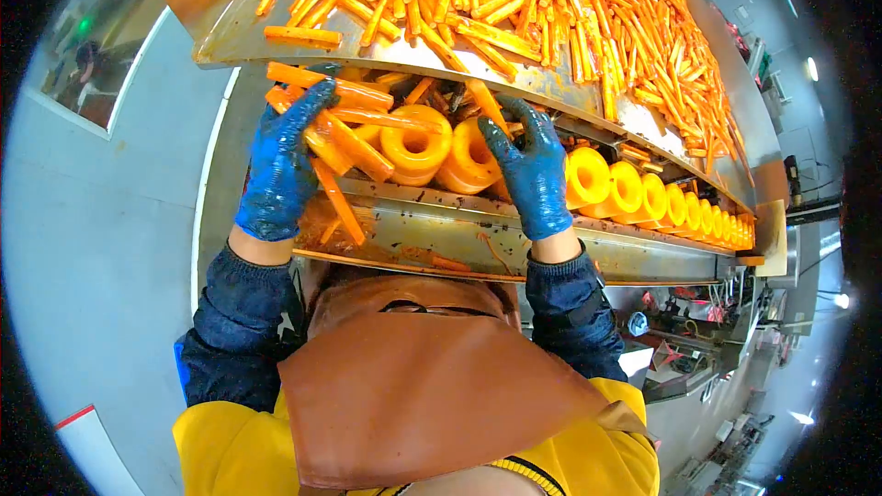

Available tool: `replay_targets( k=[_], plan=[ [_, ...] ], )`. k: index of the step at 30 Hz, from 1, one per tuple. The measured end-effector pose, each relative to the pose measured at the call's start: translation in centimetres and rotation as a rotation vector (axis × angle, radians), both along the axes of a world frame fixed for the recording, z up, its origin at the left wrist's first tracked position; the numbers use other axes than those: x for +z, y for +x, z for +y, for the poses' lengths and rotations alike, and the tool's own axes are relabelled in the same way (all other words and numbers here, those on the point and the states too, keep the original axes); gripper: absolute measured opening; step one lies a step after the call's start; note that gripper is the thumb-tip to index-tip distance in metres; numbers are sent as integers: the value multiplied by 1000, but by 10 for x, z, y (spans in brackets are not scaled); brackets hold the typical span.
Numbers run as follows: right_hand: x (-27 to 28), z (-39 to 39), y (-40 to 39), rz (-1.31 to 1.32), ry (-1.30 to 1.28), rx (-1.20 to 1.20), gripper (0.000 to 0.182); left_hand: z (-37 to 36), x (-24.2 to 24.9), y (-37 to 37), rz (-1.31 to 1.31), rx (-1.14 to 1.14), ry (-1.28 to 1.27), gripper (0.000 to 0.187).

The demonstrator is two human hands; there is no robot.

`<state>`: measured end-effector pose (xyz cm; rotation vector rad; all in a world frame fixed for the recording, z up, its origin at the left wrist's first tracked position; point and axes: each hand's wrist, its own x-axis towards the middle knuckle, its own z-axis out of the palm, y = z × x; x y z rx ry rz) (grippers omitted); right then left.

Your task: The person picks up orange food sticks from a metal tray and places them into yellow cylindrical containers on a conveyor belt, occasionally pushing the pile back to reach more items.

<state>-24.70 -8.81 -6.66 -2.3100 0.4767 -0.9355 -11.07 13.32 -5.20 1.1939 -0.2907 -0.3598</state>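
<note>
My left hand (280,170), in a wet blue glove, is closed round a loose bundle of orange sticks (360,149). The sticks point various ways, and one (338,202) slants down below the palm. Between the thumb and fingers of my right hand (535,170), gloved the same way, is a single orange stick (485,103). Both hands are over a row of thick orange rings with round holes (418,145). A ring (469,158) lies just left of my right thumb. Parts of the rings and sticks are hidden behind my hands.
A sloping metal tray (241,23) beyond my hands carries a large heap of orange sticks (588,18). More rings (625,188) run off to the right. Nearer me is a metal trough (514,243) with orange scraps. My brown apron (432,395) is close to its edge.
</note>
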Motion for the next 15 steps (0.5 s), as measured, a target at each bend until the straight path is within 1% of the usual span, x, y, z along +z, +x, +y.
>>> replay_targets(
  k=[1, 2, 3, 4, 6, 7, 9, 11, 13, 14, 15],
  plan=[
    [-2, -1, 1, 0, -1, 0, 34, -5, 3, -3, -3, -21, -36, 31],
    [-7, -3, 1, 80, -23, 51, 33, -8, 3, -4, -7, -41, -71, 29],
    [-11, -5, 2, 160, -43, 102, 31, -8, -1, -1, 33, -111, -72, 28],
    [-14, -4, 3, 159, -43, 101, 31, -9, -3, -1, 33, -112, -72, 28],
    [-19, -1, 7, 259, -206, 130, 29, -10, -6, -1, -245, -79, 104, 29],
    [-20, -1, 8, 222, -236, 146, 28, -10, -4, -2, -246, -80, 104, 29],
    [-16, 0, 6, 246, -205, 157, 27, -8, 3, -6, -6, -88, -19, 28],
    [-7, -2, 2, 265, -178, 165, 27, -8, -3, -2, -37, -83, -42, 29],
    [6, -18, -12, 196, -112, 101, 25, -1, -12, 3, -127, -47, -50, 30],
    [17, -28, -24, 208, -196, 134, 26, -1, -7, 1, -127, -49, -51, 30],
    [25, -39, -37, 276, -194, 143, 26, 0, 3, 0, -2, -45, -74, 31]
  ],
)
